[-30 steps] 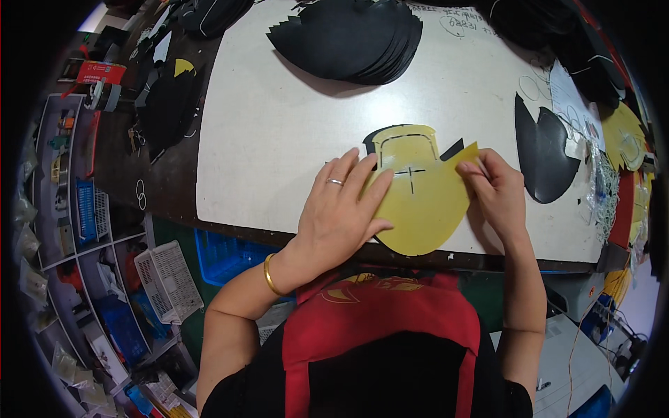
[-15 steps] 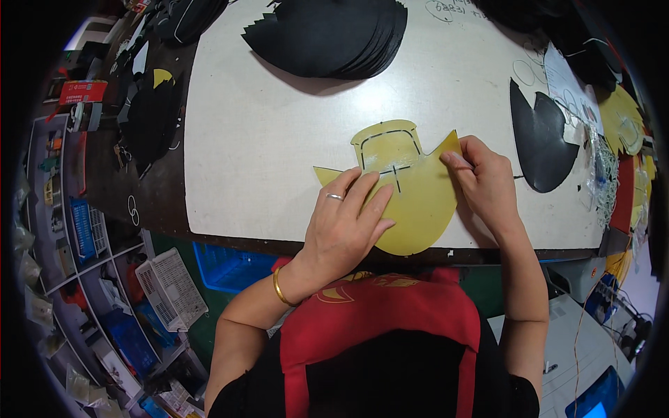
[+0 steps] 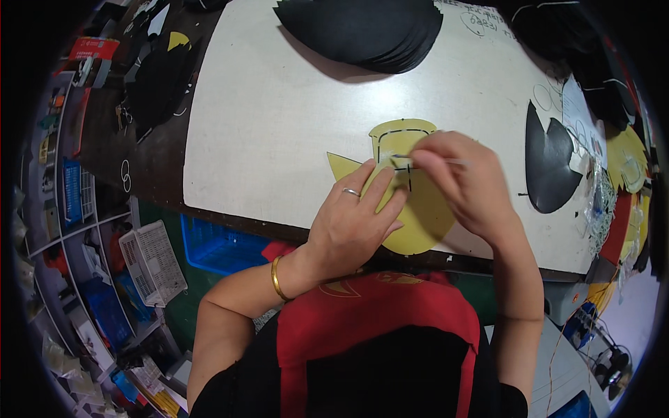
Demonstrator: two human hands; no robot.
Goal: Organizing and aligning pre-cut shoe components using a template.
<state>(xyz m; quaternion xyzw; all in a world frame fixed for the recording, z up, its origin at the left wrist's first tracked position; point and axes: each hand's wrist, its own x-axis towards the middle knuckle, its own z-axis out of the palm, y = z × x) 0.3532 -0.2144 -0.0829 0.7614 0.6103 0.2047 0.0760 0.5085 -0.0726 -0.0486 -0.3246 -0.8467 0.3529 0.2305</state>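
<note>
A yellow pattern template [image 3: 426, 216] with slots cut along a dashed outline and a cross lies near the table's front edge. My left hand [image 3: 359, 212] rests flat on its left part, fingers stretched out and pressing it down. Over its upper right side, my right hand [image 3: 463, 177] is closed in a pinch on a slim pen [image 3: 456, 161], whose dark tip is by the slots near the cross. Whitish marks show on the template there. My right hand hides the template's right point. What lies under the template, if anything, cannot be seen.
A fanned stack of black cut pieces [image 3: 362, 35] sits at the far side of the white table [image 3: 258, 139]. One black piece [image 3: 550, 164] lies at right, near a clear plastic bag [image 3: 599, 216]. Below left stand a blue crate [image 3: 223, 244] and a white basket [image 3: 153, 265].
My right hand has left the template's right edge and moved left over it, now with a pen plainly in its fingers. My left hand stays on the template. The whole view has shifted slightly.
</note>
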